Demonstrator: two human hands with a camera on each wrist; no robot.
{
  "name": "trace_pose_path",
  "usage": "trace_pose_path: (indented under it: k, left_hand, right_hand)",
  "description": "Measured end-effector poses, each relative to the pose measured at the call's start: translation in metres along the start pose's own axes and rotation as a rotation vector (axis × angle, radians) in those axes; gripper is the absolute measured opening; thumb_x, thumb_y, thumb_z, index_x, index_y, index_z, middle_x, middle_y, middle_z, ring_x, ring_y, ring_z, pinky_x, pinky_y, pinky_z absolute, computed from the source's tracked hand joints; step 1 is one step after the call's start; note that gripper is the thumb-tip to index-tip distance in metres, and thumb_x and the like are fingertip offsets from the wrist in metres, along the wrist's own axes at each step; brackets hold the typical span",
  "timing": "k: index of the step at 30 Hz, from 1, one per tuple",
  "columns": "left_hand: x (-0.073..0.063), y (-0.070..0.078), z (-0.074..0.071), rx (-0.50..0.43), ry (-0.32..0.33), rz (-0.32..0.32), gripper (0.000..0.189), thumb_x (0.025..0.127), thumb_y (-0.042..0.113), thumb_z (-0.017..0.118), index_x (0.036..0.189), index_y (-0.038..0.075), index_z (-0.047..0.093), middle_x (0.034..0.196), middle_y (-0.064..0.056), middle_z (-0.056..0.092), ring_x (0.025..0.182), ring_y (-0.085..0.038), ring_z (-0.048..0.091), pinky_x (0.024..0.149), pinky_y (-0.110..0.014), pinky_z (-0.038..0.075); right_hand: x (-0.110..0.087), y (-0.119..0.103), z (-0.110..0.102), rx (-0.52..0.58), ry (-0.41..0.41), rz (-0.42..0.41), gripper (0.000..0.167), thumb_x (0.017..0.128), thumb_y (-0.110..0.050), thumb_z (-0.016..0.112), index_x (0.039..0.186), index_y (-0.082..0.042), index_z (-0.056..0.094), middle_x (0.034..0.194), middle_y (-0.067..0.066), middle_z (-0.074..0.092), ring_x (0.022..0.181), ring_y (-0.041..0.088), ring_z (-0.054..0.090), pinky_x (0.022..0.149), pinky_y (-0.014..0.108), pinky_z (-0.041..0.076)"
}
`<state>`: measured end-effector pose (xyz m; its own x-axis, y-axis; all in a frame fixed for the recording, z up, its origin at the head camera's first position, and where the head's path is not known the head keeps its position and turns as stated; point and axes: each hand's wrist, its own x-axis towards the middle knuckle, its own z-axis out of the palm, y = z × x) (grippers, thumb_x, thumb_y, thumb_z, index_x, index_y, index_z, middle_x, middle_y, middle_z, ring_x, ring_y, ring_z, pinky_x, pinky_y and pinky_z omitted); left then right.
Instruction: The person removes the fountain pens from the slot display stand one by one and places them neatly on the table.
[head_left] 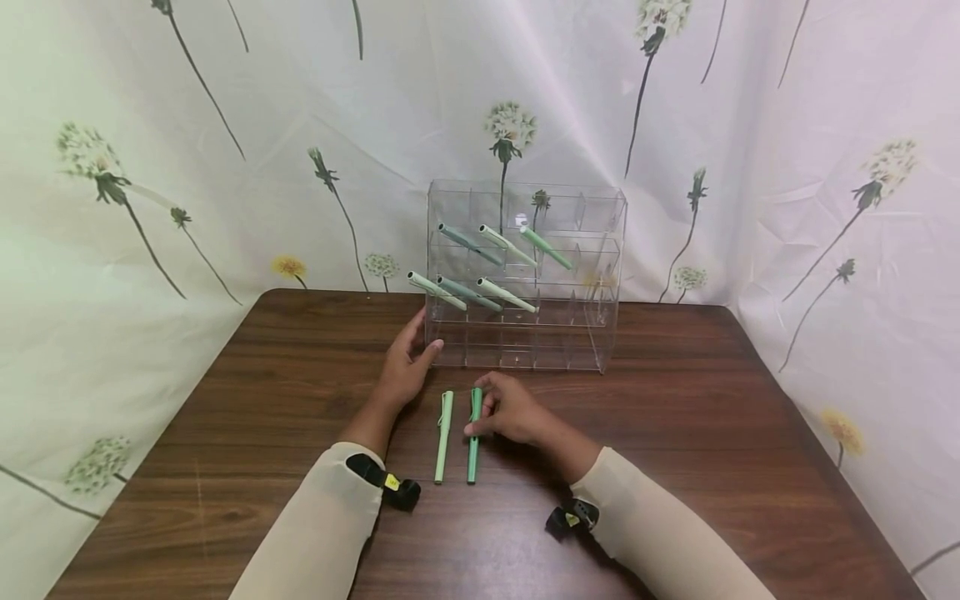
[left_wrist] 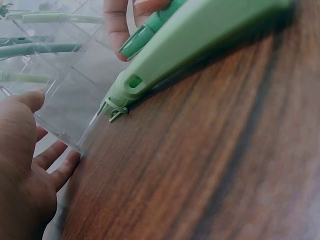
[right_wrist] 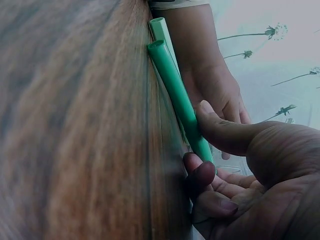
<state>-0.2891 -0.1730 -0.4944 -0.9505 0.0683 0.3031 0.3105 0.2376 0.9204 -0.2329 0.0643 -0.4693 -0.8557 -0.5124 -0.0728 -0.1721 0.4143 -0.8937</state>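
My right hand (head_left: 510, 407) pinches a darker green pen (head_left: 473, 458) by its clip end, thumb on one side and fingertips on the other. In the right wrist view the pen (right_wrist: 175, 92) slants, its far end low by the tabletop. A light green pen (head_left: 444, 437) lies on the table just left of it, its clip facing left. At the lower left corner of a clear tiered pen rack (head_left: 517, 360), my left hand (head_left: 405, 362) touches it. Its fingers extend along the side, the thumb at the front, as the left wrist view shows too.
Several pale green and grey-green pens lean in the rack's upper and middle tiers, such as the bright green pen (head_left: 546, 247) and the grey-green pen (head_left: 469, 293). Behind the brown wooden table (head_left: 675, 467) hangs a white dandelion-print curtain (head_left: 420, 100).
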Motion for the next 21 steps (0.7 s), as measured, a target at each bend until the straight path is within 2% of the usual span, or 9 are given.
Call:
trace_pose_path:
  k: [8, 16, 21]
  left_hand:
    - [-0.0002, -0.0006, -0.0020, 0.002, -0.014, 0.003, 0.069, 0.112, 0.018, 0.064, 0.173, 0.017, 0.033, 0.167, -0.025, 0.048, 0.145, -0.046, 0.055, 0.108, -0.059, 0.053]
    - [-0.0009, -0.0006, -0.0022, -0.001, -0.023, -0.018, 0.071, 0.112, 0.018, 0.065, 0.174, 0.020, 0.031, 0.168, -0.024, 0.047, 0.147, -0.045, 0.054, 0.110, -0.060, 0.052]
    - [-0.0004, -0.0014, -0.0021, 0.004, -0.017, -0.009, 0.071, 0.112, 0.017, 0.065, 0.174, 0.021, 0.032, 0.168, -0.024, 0.047, 0.144, -0.045, 0.055, 0.108, -0.059, 0.054]
  right_hand:
    - [0.0011, 0.0014, 0.0009, -0.055, -0.001, -0.024, 0.073, 0.086, -0.004, 0.093, 0.144, 0.014, 0.054, 0.082, 0.007, 0.068, 0.062, 0.008, 0.055, 0.060, 0.021, 0.047]
    - [0.0003, 0.0014, 0.0012, -0.089, -0.005, -0.023, 0.073, 0.085, -0.006, 0.094, 0.143, 0.016, 0.057, 0.082, 0.006, 0.068, 0.065, 0.007, 0.055, 0.062, 0.020, 0.046]
    - [0.0006, 0.0016, 0.0009, -0.095, -0.001, -0.026, 0.071, 0.086, -0.007, 0.094, 0.142, 0.016, 0.059, 0.083, 0.005, 0.069, 0.066, 0.007, 0.054, 0.063, 0.020, 0.046]
